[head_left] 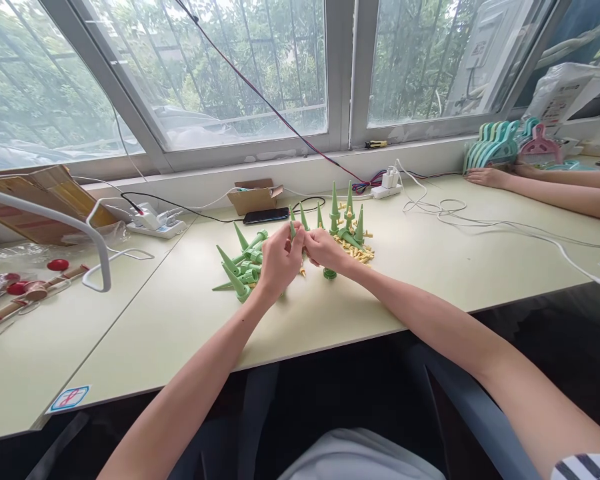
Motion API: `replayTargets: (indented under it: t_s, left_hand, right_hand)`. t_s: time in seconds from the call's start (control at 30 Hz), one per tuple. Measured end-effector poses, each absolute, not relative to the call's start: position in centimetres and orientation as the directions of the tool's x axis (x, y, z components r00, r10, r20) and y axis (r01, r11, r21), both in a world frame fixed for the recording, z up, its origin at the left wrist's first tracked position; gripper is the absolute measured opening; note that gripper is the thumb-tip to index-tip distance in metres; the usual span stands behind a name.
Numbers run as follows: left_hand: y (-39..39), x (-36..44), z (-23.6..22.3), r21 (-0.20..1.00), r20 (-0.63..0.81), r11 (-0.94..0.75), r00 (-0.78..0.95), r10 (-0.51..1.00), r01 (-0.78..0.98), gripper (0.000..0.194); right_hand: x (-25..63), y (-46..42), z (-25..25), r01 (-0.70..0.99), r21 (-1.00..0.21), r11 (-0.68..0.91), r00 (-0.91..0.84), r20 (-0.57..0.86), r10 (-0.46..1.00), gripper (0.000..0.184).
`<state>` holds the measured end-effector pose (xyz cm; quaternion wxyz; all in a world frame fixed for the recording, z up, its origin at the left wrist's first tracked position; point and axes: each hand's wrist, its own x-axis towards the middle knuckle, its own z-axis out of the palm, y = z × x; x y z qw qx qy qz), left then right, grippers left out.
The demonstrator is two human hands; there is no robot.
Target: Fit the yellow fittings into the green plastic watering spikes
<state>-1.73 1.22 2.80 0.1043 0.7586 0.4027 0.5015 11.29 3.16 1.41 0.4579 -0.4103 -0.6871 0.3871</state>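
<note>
My left hand (281, 260) is closed on a green plastic watering spike (293, 231), whose pointed tip shows above the fingers. My right hand (324, 248) meets it, with fingers pinched together; what they hold is hidden. To the left of my hands lies a pile of green spikes (239, 283) and ribbed green sleeves. On the right, several spikes (335, 210) stand upright, some with yellow valve pieces fitted. Small yellow valve pieces (363, 252) are heaped at their feet. A green round part (329, 273) sits just below my right hand, and one yellow piece (303, 272) lies beneath my fingers.
Behind the spikes are a black phone (266, 215) and a small open cardboard box (256, 197). Power strips (156, 229) and loose white cables (450, 207) cross the table. Another person's hand (490, 177) rests by turquoise hangers (497, 143) at the right. Wooden toys (36, 291) lie left.
</note>
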Motion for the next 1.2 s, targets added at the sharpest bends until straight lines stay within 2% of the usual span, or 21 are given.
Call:
replayTargets:
  t_s: [0.1, 0.2, 0.37, 0.5, 0.6, 0.73, 0.93, 1.1, 1.2]
  left_hand:
    - [1.03, -1.64, 2.98, 0.623, 0.662, -0.625, 0.108, 0.742, 0.47, 0.028]
    - [1.06, -1.66, 2.92, 0.627, 0.665, -0.622, 0.094, 0.741, 0.468, 0.028]
    - [1.37, -1.8, 2.4, 0.476, 0.742, -0.688, 0.17, 0.649, 0.547, 0.024]
    - [1.35, -1.92, 2.21, 0.356, 0.788, -0.743, 0.245, 0.564, 0.567, 0.024]
    - [1.37, -1.94, 2.2, 0.319, 0.797, -0.764, 0.277, 0.537, 0.561, 0.024]
    - [1.58, -1.88, 2.25, 0.41, 0.774, -0.733, 0.217, 0.595, 0.543, 0.024]
    - [1.09, -1.53, 2.76, 0.545, 0.719, -0.669, 0.129, 0.683, 0.505, 0.02]
    - [0.72, -1.11, 2.94, 0.602, 0.708, -0.662, 0.086, 0.701, 0.446, 0.022]
    - [0.88, -1.16, 3.02, 0.684, 0.658, -0.614, 0.029, 0.752, 0.394, 0.018]
  right_hand:
    - [11.18, 3.1, 1.59, 0.215, -0.885, 0.412, -0.217, 0.368, 0.904, 0.056]
    - [11.19, 3.14, 1.6, 0.245, -0.873, 0.422, -0.205, 0.379, 0.902, 0.055]
    - [11.4, 3.24, 1.48, 0.273, -0.872, 0.406, -0.218, 0.355, 0.909, 0.054]
    - [11.67, 3.43, 1.3, 0.232, -0.881, 0.412, -0.246, 0.356, 0.901, 0.052]
    - [11.71, 3.63, 1.08, 0.187, -0.896, 0.402, -0.265, 0.348, 0.899, 0.051]
    - [11.44, 3.86, 0.85, 0.134, -0.921, 0.365, -0.221, 0.332, 0.917, 0.052]
    - [11.27, 3.79, 1.0, 0.153, -0.884, 0.442, -0.127, 0.426, 0.896, 0.053]
    - [11.53, 3.7, 1.24, 0.131, -0.872, 0.471, 0.024, 0.478, 0.878, 0.057]
    - [11.58, 3.63, 1.41, 0.11, -0.859, 0.5, 0.091, 0.509, 0.856, 0.058]
